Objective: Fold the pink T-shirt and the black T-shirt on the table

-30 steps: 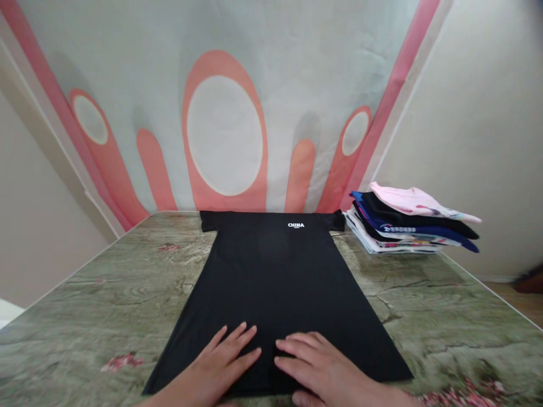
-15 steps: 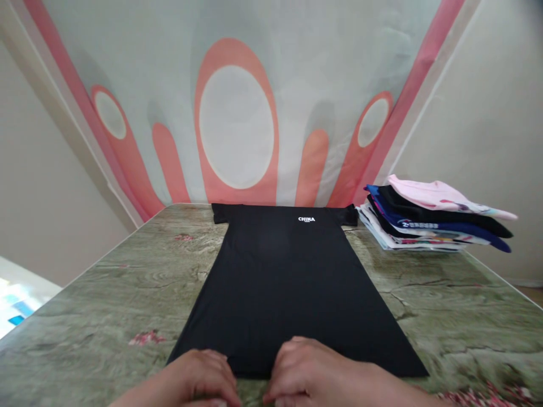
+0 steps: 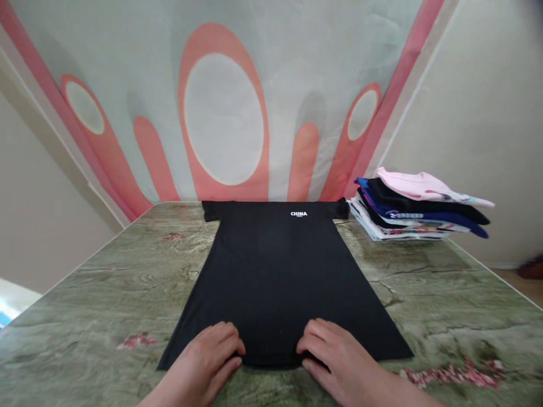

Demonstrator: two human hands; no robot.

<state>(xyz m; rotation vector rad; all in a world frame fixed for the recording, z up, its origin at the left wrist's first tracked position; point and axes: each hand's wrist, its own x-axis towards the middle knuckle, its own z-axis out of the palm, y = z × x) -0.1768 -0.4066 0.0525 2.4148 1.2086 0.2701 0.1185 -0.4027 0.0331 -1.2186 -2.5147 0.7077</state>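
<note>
A black T-shirt (image 3: 280, 271) with white "CHINA" lettering lies flat on the table, its collar end at the far side and its hem toward me. My left hand (image 3: 210, 359) pinches the hem left of centre, fingers curled over the cloth. My right hand (image 3: 333, 356) grips the hem right of centre in the same way. The hem between the two hands is slightly bunched.
The table (image 3: 97, 305) has a green marbled top with pink patches. A stack of folded shirts (image 3: 413, 212), pink on top, sits at the far right corner. A pink and white patterned backdrop (image 3: 224, 113) hangs behind the table.
My hands lay flat with fingers spread on the lower part of the shirt; they then drew back to the hem and now grip it, a little farther apart.
</note>
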